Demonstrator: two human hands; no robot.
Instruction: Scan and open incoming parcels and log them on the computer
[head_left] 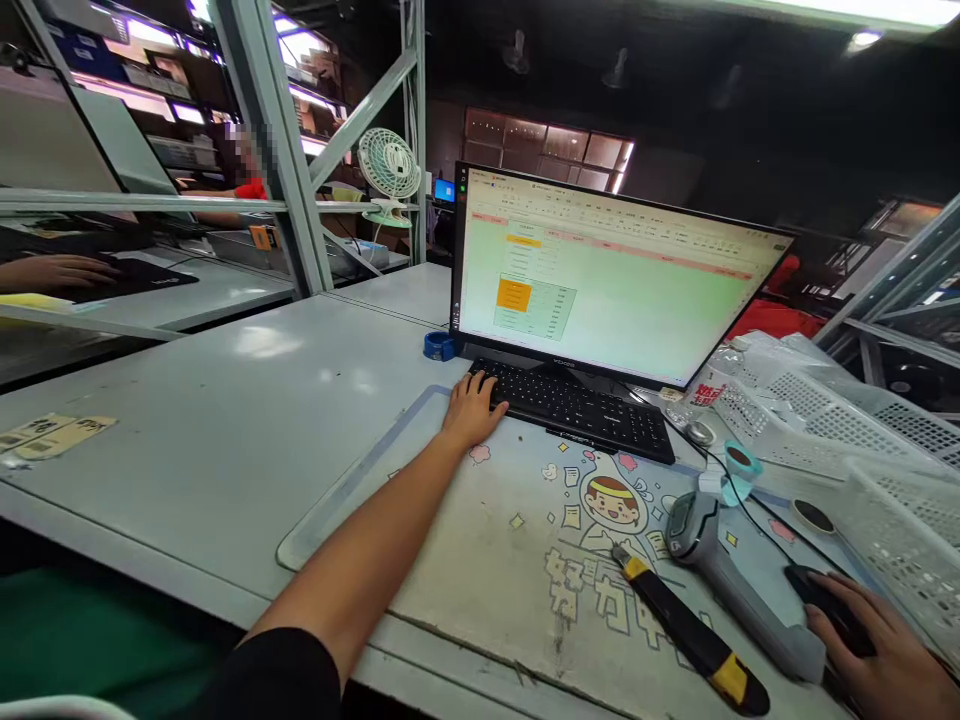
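A grey desk [225, 420] carries a cartoon mat [495, 540] printed with Chinese characters. Left hand [471, 410] rests loosely spread on the keyboard's [577, 408] left end; right hand [885, 650] cups the mouse [825, 605], near right.

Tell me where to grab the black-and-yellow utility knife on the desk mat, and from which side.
Grip the black-and-yellow utility knife across its black middle section, coming from above. It lies flat on the printed desk mat, running diagonally, so only the top and long edges are free. The grey handheld barcode scanner lies close on its right, so the right hand, now on the black mouse, should probably approach from the near-left side.
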